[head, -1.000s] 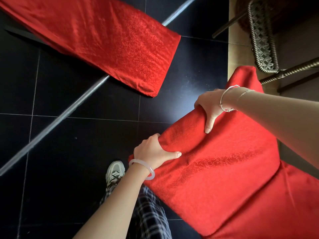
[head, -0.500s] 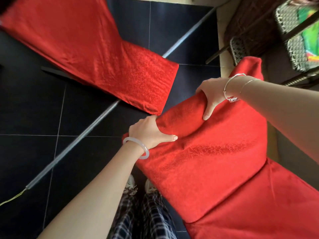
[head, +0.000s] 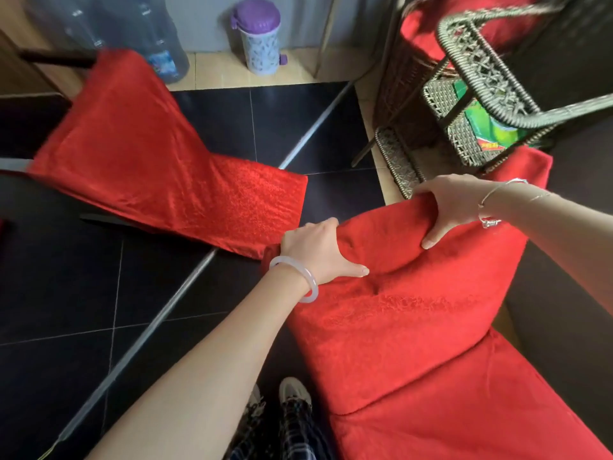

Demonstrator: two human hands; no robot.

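A long red cushion [head: 414, 310] with a stitched fold runs from the bottom right up to the middle of the view. My left hand [head: 318, 252] grips its top edge at the left corner, thumb pressed into the fabric. My right hand [head: 447, 207] grips the same top edge further right, fingers curled over it. A second red cushion [head: 159, 167] lies draped over a dark frame at the left.
A metal pole [head: 185, 287] lies diagonally across the black floor tiles [head: 66, 293]. A wicker chair [head: 491, 94] stands at the upper right, holding a green packet [head: 487, 127]. A purple-lidded bin [head: 258, 34] and large water bottles [head: 162, 38] stand by the far wall.
The view has tilted up, bringing the bin, bottles and wicker chair into sight. Both hands keep their grip on the cushion's top edge, which now sits higher and nearer the other cushion.
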